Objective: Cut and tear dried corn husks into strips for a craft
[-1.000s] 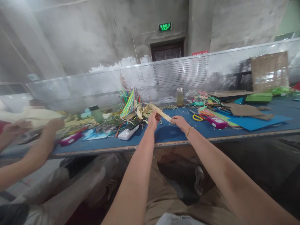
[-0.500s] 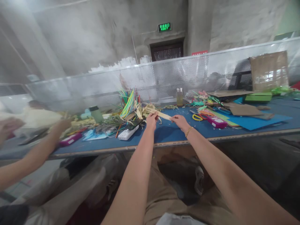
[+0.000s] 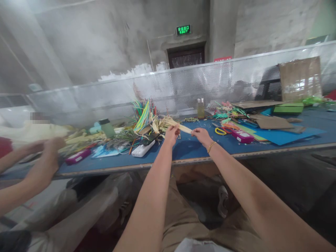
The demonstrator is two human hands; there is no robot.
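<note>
My left hand [image 3: 172, 134] and my right hand [image 3: 201, 135] pinch the two ends of a pale dried straw strip [image 3: 184, 129], held just above the blue table [image 3: 189, 148]. Both hands are closed on it, the left gripping the end nearer a heap of straw and coloured strips [image 3: 147, 120]. A gold bracelet [image 3: 211, 146] circles my right wrist. My knees in tan trousers show under the table edge.
A white remote-like block [image 3: 141, 150], yellow scissors [image 3: 221, 131], a pink box [image 3: 242, 136], a glass bottle [image 3: 201, 108] and blue and brown card sheets [image 3: 283, 134] lie on the table. Another person's arms [image 3: 39, 171] work at the left. A perforated metal screen [image 3: 210, 84] backs the table.
My hands keep hold of the strip with only slight shifts. The other person's hands at the left have pulled back and lower.
</note>
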